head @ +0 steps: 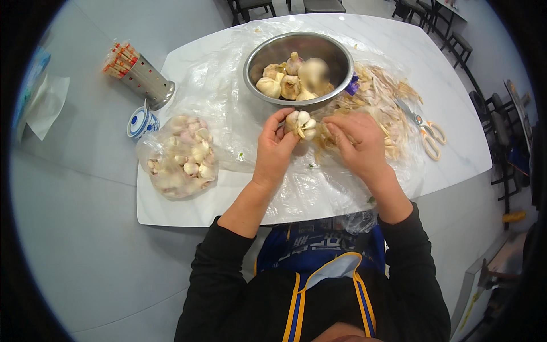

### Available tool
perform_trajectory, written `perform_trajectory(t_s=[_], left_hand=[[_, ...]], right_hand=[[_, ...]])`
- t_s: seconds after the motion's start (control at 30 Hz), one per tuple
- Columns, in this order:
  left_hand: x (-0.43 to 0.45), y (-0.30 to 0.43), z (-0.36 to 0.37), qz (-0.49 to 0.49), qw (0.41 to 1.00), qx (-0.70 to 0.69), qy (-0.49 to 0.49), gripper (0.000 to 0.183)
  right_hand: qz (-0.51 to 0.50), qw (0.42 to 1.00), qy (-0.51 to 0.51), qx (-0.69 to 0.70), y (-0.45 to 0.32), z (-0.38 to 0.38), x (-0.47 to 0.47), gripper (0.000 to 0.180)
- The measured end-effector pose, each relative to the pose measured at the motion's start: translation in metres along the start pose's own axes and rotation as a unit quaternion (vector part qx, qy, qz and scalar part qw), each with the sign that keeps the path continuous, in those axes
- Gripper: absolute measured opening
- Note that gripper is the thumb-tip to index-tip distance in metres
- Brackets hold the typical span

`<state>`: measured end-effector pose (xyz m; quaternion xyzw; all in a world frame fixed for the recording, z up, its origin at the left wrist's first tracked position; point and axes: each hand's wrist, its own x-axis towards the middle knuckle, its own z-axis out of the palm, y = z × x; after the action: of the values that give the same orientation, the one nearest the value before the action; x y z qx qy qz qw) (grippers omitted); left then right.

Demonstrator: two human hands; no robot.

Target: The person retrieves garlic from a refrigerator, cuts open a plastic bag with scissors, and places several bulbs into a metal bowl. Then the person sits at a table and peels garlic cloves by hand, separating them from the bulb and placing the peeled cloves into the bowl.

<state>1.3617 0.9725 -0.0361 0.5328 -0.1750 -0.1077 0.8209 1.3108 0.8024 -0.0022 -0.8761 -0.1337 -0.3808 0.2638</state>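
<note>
My left hand (pixel 274 145) holds a garlic bulb (pixel 301 125) between thumb and fingers, its white cloves showing, just in front of a steel bowl (pixel 248 85). Whole garlic bulbs (pixel 269 87) lie in that bowl. To the right of the held bulb is my right hand (pixel 359 143), thumb and index finger pinched together over a heap of dry skins; whether something thin is between the fingertips cannot be told. The garlic skins (pixel 376 94) spread on clear plastic sheeting (pixel 230 115). A clear plastic bag of garlic (pixel 181 156) rests at the table's left.
Scissors (pixel 427 132) with cream handles lie right of the skins. At the table's left edge are a perforated metal holder (pixel 149 81) with wrapped chopsticks (pixel 122 60) and a blue-and-white lidded pot (pixel 142 122). The white table (pixel 457 154) has stools (pixel 324 6) beyond it.
</note>
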Motion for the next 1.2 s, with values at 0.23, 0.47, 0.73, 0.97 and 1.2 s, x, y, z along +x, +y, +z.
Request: perform_trajectory(t_s=[0.23,0.47,0.73,0.97,1.2], left_hand=[[-0.002,0.002,-0.003,0.031,0.999,-0.015,-0.025,0.039],[0.0,0.0,-0.005,0.0,0.999,-0.013,-0.042,0.037],[0.0,-0.005,-0.002,-0.051,0.997,-0.026,-0.055,0.036],[0.0,-0.005,0.0,-0.05,0.993,-0.08,-0.067,0.035],[0.0,-0.009,-0.003,-0.032,0.995,0.0,-0.098,0.037]], right_hand=[[0.163,0.965,-0.15,0.142,-0.011,0.008,0.013,0.03],[0.191,0.955,-0.132,0.185,-0.012,0.017,0.008,0.028],[0.049,0.988,-0.077,0.122,-0.001,0.023,0.002,0.024],[0.312,0.849,-0.104,0.415,-0.001,0.021,-0.001,0.021],[0.201,0.947,-0.112,0.223,0.002,0.021,0.0,0.025]])
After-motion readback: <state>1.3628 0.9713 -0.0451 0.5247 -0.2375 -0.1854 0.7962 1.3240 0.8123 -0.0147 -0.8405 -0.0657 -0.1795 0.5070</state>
